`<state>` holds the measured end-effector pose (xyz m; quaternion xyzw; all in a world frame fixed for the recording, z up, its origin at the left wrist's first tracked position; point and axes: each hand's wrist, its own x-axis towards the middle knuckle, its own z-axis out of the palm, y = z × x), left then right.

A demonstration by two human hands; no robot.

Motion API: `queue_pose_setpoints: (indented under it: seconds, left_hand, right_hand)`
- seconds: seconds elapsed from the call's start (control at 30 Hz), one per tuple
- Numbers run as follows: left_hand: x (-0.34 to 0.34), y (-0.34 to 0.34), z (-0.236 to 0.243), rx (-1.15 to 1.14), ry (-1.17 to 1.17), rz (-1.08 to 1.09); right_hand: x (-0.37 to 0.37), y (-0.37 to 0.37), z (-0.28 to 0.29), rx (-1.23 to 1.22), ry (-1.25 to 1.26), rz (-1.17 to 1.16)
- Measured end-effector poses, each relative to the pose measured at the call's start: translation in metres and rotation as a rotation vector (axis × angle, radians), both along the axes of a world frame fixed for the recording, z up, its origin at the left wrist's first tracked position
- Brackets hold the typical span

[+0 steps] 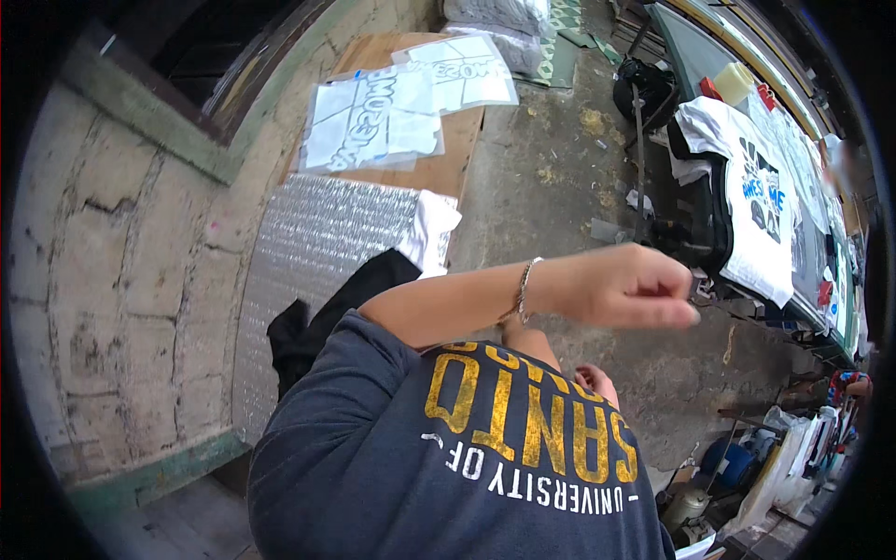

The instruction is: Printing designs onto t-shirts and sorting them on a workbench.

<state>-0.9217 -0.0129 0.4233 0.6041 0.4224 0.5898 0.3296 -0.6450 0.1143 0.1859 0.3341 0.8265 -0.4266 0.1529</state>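
Observation:
My left hand [639, 294], wearing a chain bracelet [525, 289], is raised across my dark printed shirt, fingers curled and nothing visible in them. My right hand [592, 381] is lower and mostly behind the shirt; its fingers look curled, their contents hidden. Behind my left arm, a black cloth [336, 299] lies on a silver foil board [313, 238], with a white cloth [437, 233] at the board's edge. To the right, a white printed T-shirt [751, 247] is spread on a dark platen of a bench.
Printed sheets [364, 121] lie on a wooden board [411, 51] at the back left, beside a cracked wall [121, 280]. Concrete floor [551, 177] runs toward the bench [817, 233]. A yellowish jug [733, 82] is on the bench; a blue container [723, 462] stands lower right.

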Motion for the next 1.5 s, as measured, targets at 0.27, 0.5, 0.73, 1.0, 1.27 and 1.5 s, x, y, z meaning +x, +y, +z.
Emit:
queue_pose_setpoints:
  seconds: [0.27,0.5,0.73,1.0,1.27,1.5]
  left_hand:
    - [-0.234,0.117,-0.227,-0.657,0.431,0.716]
    - [-0.378,0.12,-0.334,-1.311,0.609,1.079]
    - [-0.47,0.128,-0.393,-1.416,0.751,1.328]
    - [-0.514,0.123,-0.412,-1.197,0.94,1.274]
    - [-0.6,0.093,-0.322,-0.842,0.201,1.586]
    - [-0.645,0.163,-0.193,-0.024,-0.86,1.391]
  right_hand:
    - [-0.122,0.153,-0.036,-0.003,-0.009,0.067]
    - [-0.312,0.238,0.023,0.304,0.177,0.342]
    - [-0.445,0.242,0.045,0.215,0.3,0.412]
    - [-0.491,0.24,0.049,0.097,0.005,0.201]
    - [-0.544,0.245,0.066,0.1,0.135,0.036]
    - [-0.556,0.245,0.049,0.009,0.215,-0.098]
